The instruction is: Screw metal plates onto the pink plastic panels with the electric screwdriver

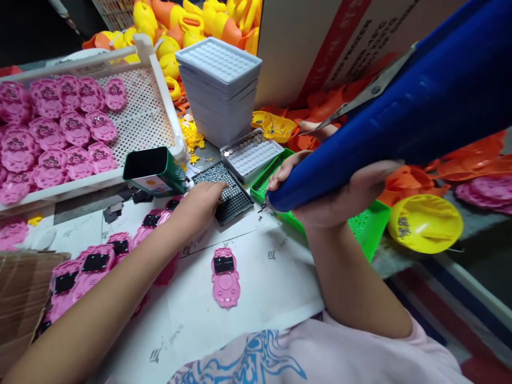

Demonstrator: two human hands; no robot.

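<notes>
My right hand (340,197) is wrapped round a large blue power screwdriver (368,133) with a long metal lever on its upper side. Its metal tip points down to the left, over the edge of a bright green tray (376,229). My left hand (204,205) reaches over a black perforated tray (236,210) dotted with small shiny metal pieces. Its fingers are closed at the tray; whatever they pinch is too small to make out. Between my arms, a pink plastic casing (226,285) with a black rectangular panel lies flat on the white sheet (272,298).
More pink casings (94,261) lie under my left forearm. A white crate (156,90) holds rows of pink parts. Beside it stand a green container (148,165), stacked white trays (224,101) and a tray of small discs (256,154). A yellow cup-shaped part (426,224) lies right.
</notes>
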